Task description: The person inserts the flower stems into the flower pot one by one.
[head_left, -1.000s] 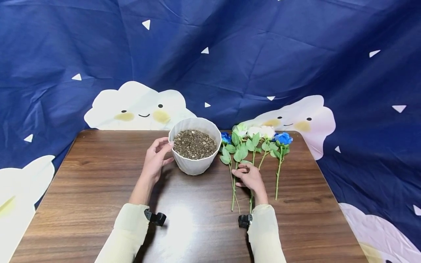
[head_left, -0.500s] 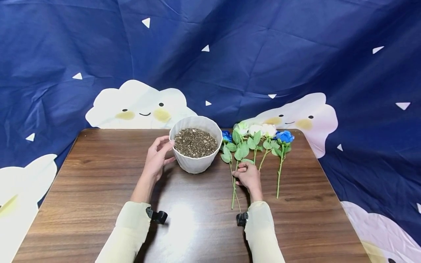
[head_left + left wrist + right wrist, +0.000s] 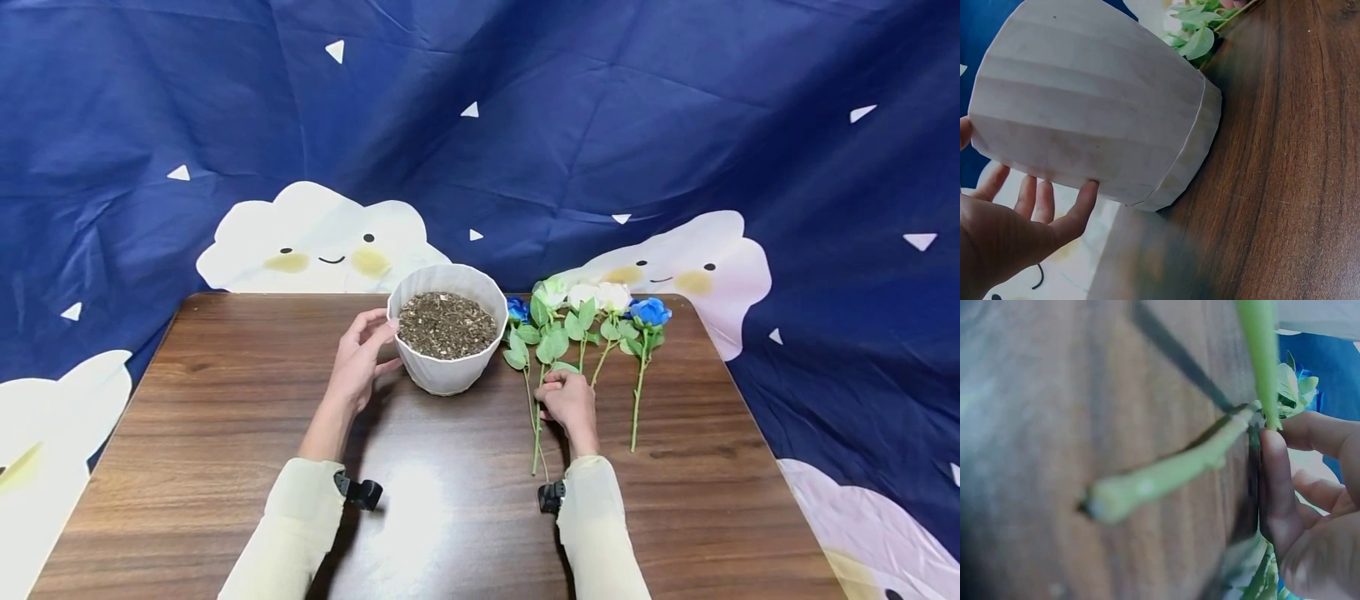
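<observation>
A white faceted flowerpot (image 3: pixel 444 377) filled with dark soil (image 3: pixel 447 325) stands at the table's far side. My left hand (image 3: pixel 355 367) holds its left side, thumb at the rim and fingertips (image 3: pixel 1088 190) against the outer wall. Right of the pot lie several artificial roses. My right hand (image 3: pixel 570 406) pinches the green stem (image 3: pixel 1260 356) of the rose with the greenish-white bloom (image 3: pixel 551 293) between thumb and index finger. Another stem (image 3: pixel 1147 484) lies close beside the pinching fingertips in the right wrist view.
Two white roses (image 3: pixel 611 297) and a blue rose (image 3: pixel 517 311) lie near the right hand, their leaves overlapping. Another blue rose (image 3: pixel 649 312) lies apart at the right. A blue curtain with white clouds (image 3: pixel 322 242) hangs behind the brown wooden table (image 3: pixel 247 392).
My right hand's fingers have closed in and now pinch the stem, whose lower end has shifted slightly right. The left hand has stayed at the pot. The head view has tilted a little.
</observation>
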The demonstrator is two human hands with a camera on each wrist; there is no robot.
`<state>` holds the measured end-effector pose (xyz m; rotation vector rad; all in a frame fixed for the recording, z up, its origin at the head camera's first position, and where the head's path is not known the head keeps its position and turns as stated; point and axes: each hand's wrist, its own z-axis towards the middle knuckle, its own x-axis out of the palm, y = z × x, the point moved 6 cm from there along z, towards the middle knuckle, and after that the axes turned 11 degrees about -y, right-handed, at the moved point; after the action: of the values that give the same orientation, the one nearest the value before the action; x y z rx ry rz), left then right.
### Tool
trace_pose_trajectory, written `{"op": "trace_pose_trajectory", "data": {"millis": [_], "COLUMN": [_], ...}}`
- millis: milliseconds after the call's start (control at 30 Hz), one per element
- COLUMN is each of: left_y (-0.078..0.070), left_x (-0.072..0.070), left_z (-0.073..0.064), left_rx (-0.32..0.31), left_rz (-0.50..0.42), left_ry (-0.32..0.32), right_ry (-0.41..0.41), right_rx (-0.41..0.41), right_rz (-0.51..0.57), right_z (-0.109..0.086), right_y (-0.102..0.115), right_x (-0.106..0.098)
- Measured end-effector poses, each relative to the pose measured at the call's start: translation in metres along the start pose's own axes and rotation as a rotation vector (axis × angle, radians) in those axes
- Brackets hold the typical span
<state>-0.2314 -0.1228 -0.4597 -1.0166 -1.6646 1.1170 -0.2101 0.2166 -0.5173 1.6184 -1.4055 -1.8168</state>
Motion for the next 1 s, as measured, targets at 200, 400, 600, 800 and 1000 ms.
{"op": "trace_pose_trajectory", "data": {"millis": [200, 400, 600, 800, 1000], "left_y": [0.001, 0.002, 0.002, 0.002, 0.001], "left_x": [0.001, 0.0, -0.001, -0.003, 0.0], "left_z": [0.001, 0.001, 0.0, -0.002, -0.001], "left_rx": [-0.004, -0.006, -0.001, -0.005, 0.001], "left_rz": [0.013, 0.014, 0.002, 0.003, 0.001], "left_ry": [0.015, 0.022, 0.03, 0.026, 0.032], "right_ry": [0.004, 0.09, 0.172, 0.198, 0.221], "right_rx": [0.059, 0.142, 0.177, 0.236, 0.323], "right_rz": [0.073, 0.22, 0.376, 0.48, 0.651], "right_z": [-0.001, 0.0, -0.001, -0.004, -0.003], "right_y": [-0.003, -0.01, -0.008, -0.008, -0.007], "right_x": [-0.005, -0.002, -0.003, -0.003, 0.001]}}
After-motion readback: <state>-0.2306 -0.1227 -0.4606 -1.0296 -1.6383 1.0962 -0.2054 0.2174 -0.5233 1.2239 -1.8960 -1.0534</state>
